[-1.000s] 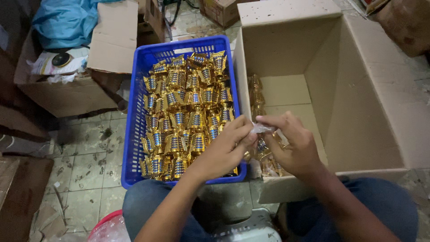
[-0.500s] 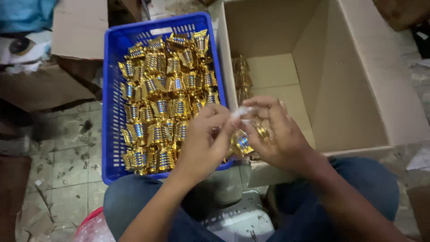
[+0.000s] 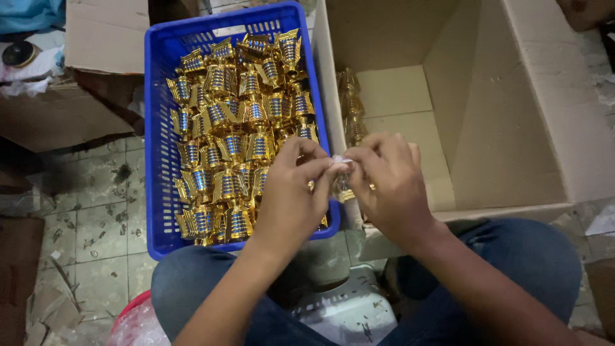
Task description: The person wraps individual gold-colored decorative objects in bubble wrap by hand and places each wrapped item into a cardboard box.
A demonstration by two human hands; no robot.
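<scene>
Both hands meet over the gap between a blue plastic crate [image 3: 157, 128] and a large cardboard box [image 3: 512, 128]. My left hand [image 3: 291, 205] and my right hand [image 3: 391, 186] together pinch one small gold piece in a clear plastic wrapper [image 3: 341, 182]. The crate is filled with several gold and blue striped winged pieces [image 3: 240, 128]. A few wrapped gold pieces [image 3: 350, 106] lie inside the box along its left wall.
My knees in blue jeans [image 3: 512, 269] frame a white machine part [image 3: 349, 314]. An open cardboard box [image 3: 70, 83] with cloth and a black round thing sits at the upper left. Tiled floor [image 3: 96, 211] with scraps lies left of the crate.
The view has shifted so the crate and box sit higher and more to the left. My hands stay together on the wrapped piece, working the wrapper at its top.
</scene>
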